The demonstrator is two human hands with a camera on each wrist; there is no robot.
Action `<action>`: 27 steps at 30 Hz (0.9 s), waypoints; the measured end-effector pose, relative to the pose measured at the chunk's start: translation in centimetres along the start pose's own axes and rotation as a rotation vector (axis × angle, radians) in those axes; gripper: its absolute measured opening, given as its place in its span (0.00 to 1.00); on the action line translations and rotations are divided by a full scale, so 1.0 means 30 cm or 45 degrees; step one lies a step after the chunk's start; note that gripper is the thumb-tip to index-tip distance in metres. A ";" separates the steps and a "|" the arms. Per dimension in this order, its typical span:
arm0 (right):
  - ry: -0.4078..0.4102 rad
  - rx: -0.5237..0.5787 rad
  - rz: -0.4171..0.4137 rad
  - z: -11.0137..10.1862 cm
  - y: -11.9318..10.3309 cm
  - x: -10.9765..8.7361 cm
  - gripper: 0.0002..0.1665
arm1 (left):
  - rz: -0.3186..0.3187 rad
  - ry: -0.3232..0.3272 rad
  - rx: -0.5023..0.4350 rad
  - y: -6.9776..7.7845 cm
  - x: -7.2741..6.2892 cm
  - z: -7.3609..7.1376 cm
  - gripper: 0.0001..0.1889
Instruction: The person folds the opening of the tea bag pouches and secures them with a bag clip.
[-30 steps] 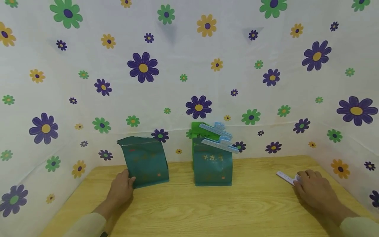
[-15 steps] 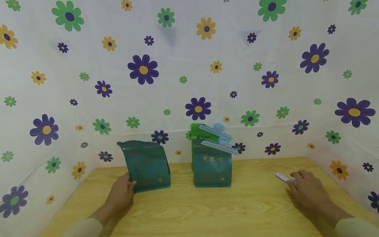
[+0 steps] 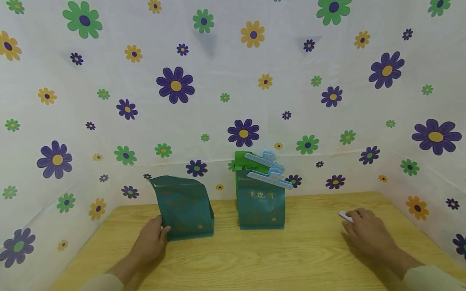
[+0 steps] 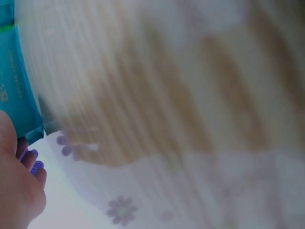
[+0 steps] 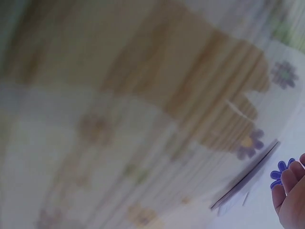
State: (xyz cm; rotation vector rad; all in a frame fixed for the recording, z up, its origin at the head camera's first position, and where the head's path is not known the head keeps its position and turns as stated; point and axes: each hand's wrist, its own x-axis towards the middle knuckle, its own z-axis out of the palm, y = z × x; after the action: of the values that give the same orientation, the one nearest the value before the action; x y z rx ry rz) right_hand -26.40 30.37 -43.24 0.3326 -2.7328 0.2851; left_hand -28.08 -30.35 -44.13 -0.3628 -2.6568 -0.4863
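My left hand grips the lower left edge of a dark green tea pouch, its thumb on the front. The pouch's top gapes and bends over to the right. In the left wrist view, the pouch appears at the left edge above the hand. Over at the right of the table, my right hand pinches a pale bag clip, with the thumb and forefinger on either side and most of the clip hidden. Beside the fingers in the right wrist view lies the clip's long bar.
A second dark green pouch stands mid-table with a light blue clip across its top. Behind it a bright green pouch bears another blue clip. Flower-printed cloth walls the wooden table.
My left hand has shifted the pouch slightly right and closer to me. My right hand has moved left over the clip, covering more of it. The two clipped pouches stay put.
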 end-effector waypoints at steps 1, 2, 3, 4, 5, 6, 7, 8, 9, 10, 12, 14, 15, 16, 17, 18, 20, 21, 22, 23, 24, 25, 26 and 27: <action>0.000 0.003 -0.003 0.000 -0.007 -0.001 0.18 | 0.007 0.003 -0.001 0.003 -0.001 0.000 0.08; -0.003 0.009 -0.004 -0.001 -0.013 -0.001 0.19 | 0.017 0.009 -0.003 0.006 -0.002 0.000 0.08; -0.004 0.011 -0.008 -0.002 -0.019 -0.002 0.19 | 0.026 0.014 -0.003 0.009 -0.003 0.001 0.08; -0.003 0.016 -0.011 -0.002 -0.025 -0.002 0.19 | 0.037 0.018 0.002 0.010 -0.004 0.002 0.08; 0.002 0.021 -0.016 -0.002 -0.030 -0.003 0.19 | 0.046 0.024 0.002 0.012 -0.006 0.002 0.08; 0.003 0.025 -0.021 -0.001 -0.035 -0.002 0.19 | 0.053 0.027 0.003 0.015 -0.008 0.002 0.08; 0.004 0.032 -0.025 0.000 -0.040 -0.002 0.19 | 0.060 0.031 0.002 0.018 -0.010 0.001 0.08; 0.004 0.034 -0.027 0.000 -0.046 -0.001 0.19 | 0.070 0.037 -0.001 0.021 -0.013 0.000 0.08; 0.001 0.035 -0.026 0.001 -0.050 0.000 0.20 | 0.079 0.041 -0.003 0.023 -0.015 -0.001 0.08; 0.003 0.036 -0.027 0.002 -0.055 0.001 0.20 | 0.088 0.044 -0.006 0.026 -0.018 -0.002 0.08; 0.005 0.040 -0.031 0.003 -0.066 0.003 0.20 | 0.103 0.052 -0.008 0.032 -0.022 -0.003 0.08; 0.011 0.041 -0.042 0.005 -0.077 0.004 0.19 | 0.119 0.059 -0.017 0.038 -0.026 -0.005 0.08; 0.009 0.043 -0.046 0.006 -0.082 0.006 0.19 | 0.125 0.058 -0.020 0.040 -0.027 -0.006 0.08; 0.012 0.043 -0.054 0.008 -0.088 0.006 0.19 | 0.128 0.057 -0.024 0.042 -0.028 -0.006 0.08; 0.013 0.043 -0.061 0.009 -0.092 0.008 0.19 | 0.134 0.058 -0.026 0.044 -0.029 -0.005 0.08; 0.012 0.043 -0.069 0.012 -0.096 0.010 0.19 | 0.135 0.053 -0.034 0.046 -0.030 -0.005 0.08; 0.019 0.043 -0.082 0.016 -0.101 0.013 0.19 | 0.135 0.039 -0.053 0.050 -0.032 -0.005 0.07; 0.022 0.041 -0.086 0.019 -0.104 0.015 0.19 | 0.131 0.031 -0.057 0.052 -0.033 -0.005 0.07; 0.027 0.040 -0.089 0.021 -0.106 0.016 0.19 | 0.129 0.023 -0.063 0.054 -0.034 -0.004 0.07; 0.031 0.040 -0.089 0.023 -0.109 0.017 0.19 | 0.128 0.016 -0.071 0.056 -0.034 -0.003 0.07; 0.034 0.041 -0.088 0.024 -0.111 0.017 0.19 | 0.129 0.011 -0.081 0.059 -0.035 -0.003 0.06; 0.036 0.046 -0.085 0.026 -0.114 0.018 0.18 | 0.130 0.009 -0.087 0.062 -0.036 -0.004 0.06; 0.038 0.051 -0.085 0.027 -0.117 0.017 0.18 | 0.133 0.007 -0.092 0.065 -0.037 -0.003 0.06; 0.039 0.054 -0.083 0.028 -0.120 0.017 0.18 | 0.137 0.007 -0.097 0.068 -0.037 -0.003 0.06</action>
State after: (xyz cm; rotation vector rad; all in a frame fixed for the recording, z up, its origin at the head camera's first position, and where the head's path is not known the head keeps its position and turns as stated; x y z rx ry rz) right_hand -26.18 26.65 -43.25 0.4249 -2.6829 0.3283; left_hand -26.41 -28.73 -43.97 -0.5236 -2.6019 -0.5545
